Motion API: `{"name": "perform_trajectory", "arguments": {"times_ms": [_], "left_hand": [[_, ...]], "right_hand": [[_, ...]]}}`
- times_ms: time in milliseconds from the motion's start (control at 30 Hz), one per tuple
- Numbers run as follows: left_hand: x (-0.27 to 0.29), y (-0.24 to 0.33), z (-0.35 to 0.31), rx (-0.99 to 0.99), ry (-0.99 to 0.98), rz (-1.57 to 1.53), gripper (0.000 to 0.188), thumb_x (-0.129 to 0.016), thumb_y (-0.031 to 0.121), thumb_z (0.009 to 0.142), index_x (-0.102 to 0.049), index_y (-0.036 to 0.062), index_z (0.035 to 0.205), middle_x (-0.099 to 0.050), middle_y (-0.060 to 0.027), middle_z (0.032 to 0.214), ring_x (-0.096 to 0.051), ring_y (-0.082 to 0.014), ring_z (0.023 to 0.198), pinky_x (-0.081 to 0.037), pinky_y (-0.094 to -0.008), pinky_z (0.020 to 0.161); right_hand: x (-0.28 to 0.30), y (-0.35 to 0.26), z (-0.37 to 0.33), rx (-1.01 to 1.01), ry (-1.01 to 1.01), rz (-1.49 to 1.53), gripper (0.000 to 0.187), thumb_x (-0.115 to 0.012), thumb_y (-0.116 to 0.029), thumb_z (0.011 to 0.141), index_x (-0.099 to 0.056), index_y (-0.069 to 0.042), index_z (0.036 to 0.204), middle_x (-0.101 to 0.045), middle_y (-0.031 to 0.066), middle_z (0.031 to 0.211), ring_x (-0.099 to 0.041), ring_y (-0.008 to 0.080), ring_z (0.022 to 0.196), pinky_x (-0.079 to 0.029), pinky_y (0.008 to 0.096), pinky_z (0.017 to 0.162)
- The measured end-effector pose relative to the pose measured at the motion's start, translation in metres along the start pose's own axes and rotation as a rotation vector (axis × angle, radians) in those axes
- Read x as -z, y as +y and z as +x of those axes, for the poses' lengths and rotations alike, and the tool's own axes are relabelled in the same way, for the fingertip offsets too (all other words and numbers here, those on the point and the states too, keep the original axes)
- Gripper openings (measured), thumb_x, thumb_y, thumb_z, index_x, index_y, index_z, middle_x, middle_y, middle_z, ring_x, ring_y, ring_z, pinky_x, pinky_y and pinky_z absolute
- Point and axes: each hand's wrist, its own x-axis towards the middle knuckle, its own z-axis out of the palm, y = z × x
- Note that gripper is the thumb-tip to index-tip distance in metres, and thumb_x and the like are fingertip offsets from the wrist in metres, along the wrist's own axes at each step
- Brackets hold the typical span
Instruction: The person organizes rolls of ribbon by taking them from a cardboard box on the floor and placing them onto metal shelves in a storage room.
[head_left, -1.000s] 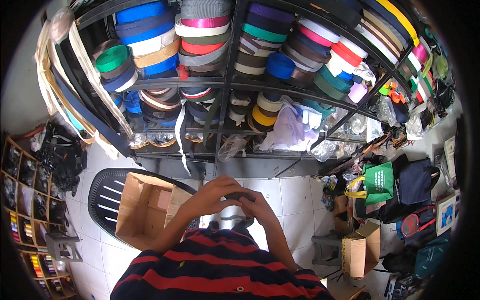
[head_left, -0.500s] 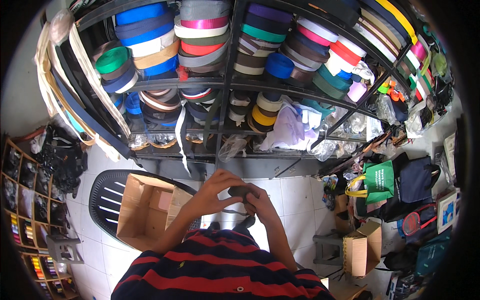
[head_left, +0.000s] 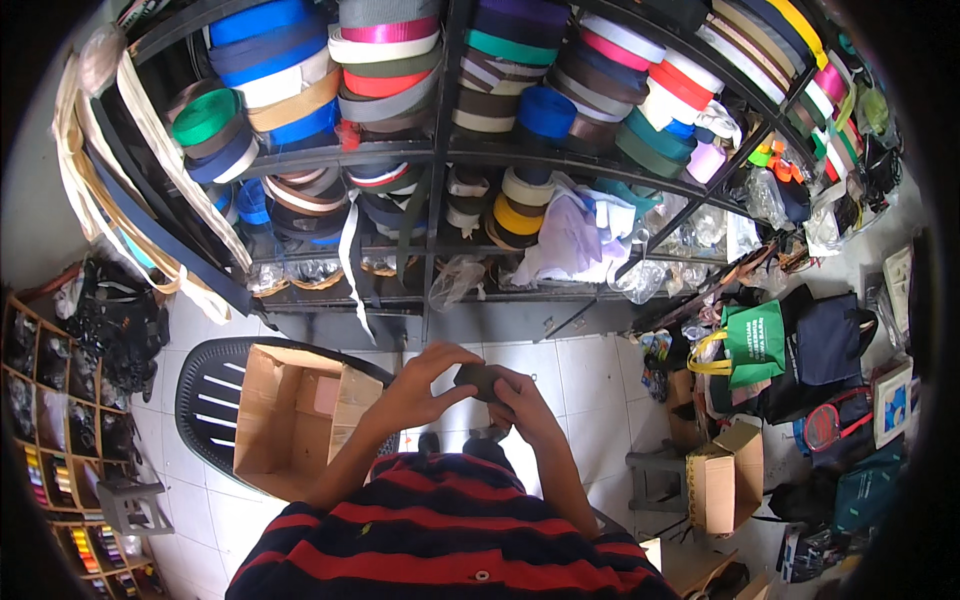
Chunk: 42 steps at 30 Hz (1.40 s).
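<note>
In front of my chest, both hands are at a small dark grey-green bundle that looks like a rolled strip of webbing. My right hand grips its right side, thumb and fingers closed on it. On the other side, my left hand curves round the bundle's left edge between thumb and forefinger. An open cardboard box rests on a black slatted plastic chair, just left of my left forearm.
Ahead stands a black metal rack stacked with coloured webbing rolls. Long straps hang at its left end. At right are a green bag, another cardboard box and a grey stool. Thread shelves stand left.
The dark strip's loose tail, hanging below my hands before, no longer shows clearly. The bundle has turned slightly between my fingers. My view has shifted a little.
</note>
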Motion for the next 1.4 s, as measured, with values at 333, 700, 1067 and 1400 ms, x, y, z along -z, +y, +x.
{"name": "perform_trajectory", "arguments": {"times_ms": [333,700,1067,1400], "left_hand": [[-0.015,0.017,-0.008,0.021,-0.091,0.086,0.035,-0.073,0.009,0.073,-0.064,0.0036,0.105,-0.064,-0.0103,0.096,-0.057,-0.0286,0.093,-0.045,-0.0367,0.082],[-0.113,0.048,0.019,-0.154,-0.054,0.101,0.039,-0.075,0.006,0.070,-0.063,0.0042,0.107,-0.064,-0.0094,0.101,-0.056,-0.0250,0.101,-0.045,-0.0341,0.086],[-0.251,0.090,0.045,-0.133,-0.376,0.023,0.038,-0.076,0.008,0.069,-0.064,0.0039,0.105,-0.064,-0.0105,0.095,-0.059,-0.0262,0.089,-0.048,-0.0354,0.079],[-0.344,0.116,0.050,-0.130,-0.501,-0.140,0.036,-0.071,-0.002,0.071,-0.063,0.0019,0.106,-0.064,-0.0109,0.095,-0.060,-0.0226,0.086,-0.047,-0.0325,0.077]], "right_hand": [[-0.005,-0.004,-0.012,-0.073,0.061,-0.203,0.027,-0.055,-0.022,0.093,-0.056,0.001,0.108,-0.043,-0.0046,0.057,-0.035,0.0041,0.043,-0.025,0.0222,0.039],[0.064,-0.016,-0.100,0.050,0.081,-0.021,0.039,-0.056,-0.031,0.093,-0.052,0.001,0.115,-0.036,-0.0060,0.054,-0.031,0.0039,0.042,-0.027,0.0214,0.040],[0.144,-0.002,-0.222,0.061,0.358,-0.056,0.029,-0.054,-0.022,0.091,-0.054,0.002,0.108,-0.042,-0.0026,0.055,-0.036,0.0053,0.042,-0.031,0.0210,0.039],[0.194,0.020,-0.306,0.236,0.395,0.088,0.038,-0.059,-0.030,0.090,-0.055,0.000,0.113,-0.044,-0.0031,0.060,-0.037,0.0047,0.045,-0.028,0.0210,0.041]]}}
